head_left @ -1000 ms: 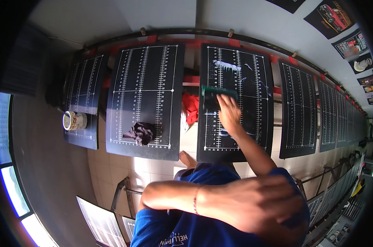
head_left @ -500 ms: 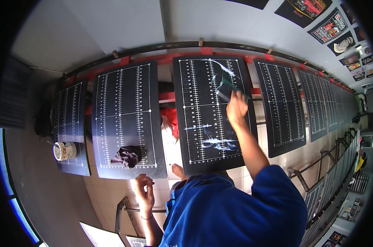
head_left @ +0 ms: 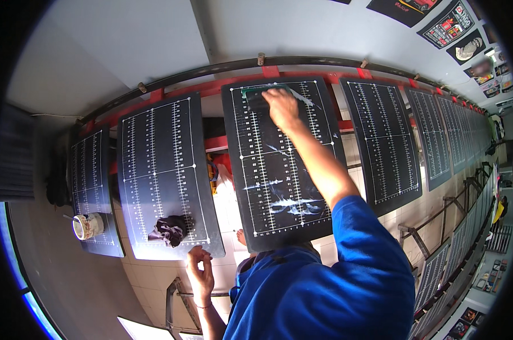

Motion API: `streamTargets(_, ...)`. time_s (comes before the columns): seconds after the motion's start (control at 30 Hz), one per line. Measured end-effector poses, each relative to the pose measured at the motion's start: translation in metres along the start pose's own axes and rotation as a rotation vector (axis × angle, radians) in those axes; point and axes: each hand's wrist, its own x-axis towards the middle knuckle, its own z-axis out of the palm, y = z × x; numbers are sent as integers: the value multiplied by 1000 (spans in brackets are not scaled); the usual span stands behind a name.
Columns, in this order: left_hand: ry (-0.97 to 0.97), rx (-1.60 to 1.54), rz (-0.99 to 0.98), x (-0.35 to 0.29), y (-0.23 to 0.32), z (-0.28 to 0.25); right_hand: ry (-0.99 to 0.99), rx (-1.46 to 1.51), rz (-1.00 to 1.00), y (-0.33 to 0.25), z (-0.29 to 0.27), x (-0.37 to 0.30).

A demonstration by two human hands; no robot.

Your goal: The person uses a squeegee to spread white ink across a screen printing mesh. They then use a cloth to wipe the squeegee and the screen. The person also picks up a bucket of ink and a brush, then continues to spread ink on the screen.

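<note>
In my right hand (head_left: 281, 106) is a flat, dark green squeegee-like spreader (head_left: 256, 101), pressed against the far end of a black board (head_left: 290, 127). White smears (head_left: 296, 205) of a wet-looking substance lie on this board's near part, with another streak by the far right corner. The board carries white ruler-like grid lines. My left hand (head_left: 201, 275) hangs by the near edge of the neighbouring board (head_left: 163, 156), fingers loosely curled and nothing seen in them. A crumpled dark purple cloth (head_left: 168, 231) rests on that neighbouring board, just beyond my left hand.
A stained white tub (head_left: 88, 226) with a stick in it stands on the leftmost board (head_left: 89, 170). More black boards (head_left: 379, 139) run along a red metal frame (head_left: 217, 143) to the right. Dark metal stands (head_left: 418, 238) are behind me on the right.
My right hand has moved left and away from me with the spreader, toward the board's far left corner. The long streak at the far end now looks shorter. My left hand stays about where it was.
</note>
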Motion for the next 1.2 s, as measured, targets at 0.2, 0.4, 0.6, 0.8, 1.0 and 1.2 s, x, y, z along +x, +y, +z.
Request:
streamTargets(0.2,67,-4,-74,2,-16,-17,-121,12,20,93,-39,-15)
streamTargets(0.4,24,-34,-41,21,-22,-7,-179,-53,244,42,-120,-156)
streamTargets(0.6,-24,-64,4,25,-35,2,-341,95,266,-75,-189,-279)
streamTargets(0.8,-24,-40,-30,16,-17,-3,-186,141,46,-87,-107,-192)
streamTargets(1.0,113,13,-136,-14,-37,-25,99,-156,233,30,-48,-80)
streamTargets(1.2,273,-43,-289,-61,-94,-33,-300,-144,203,-10,-93,-129)
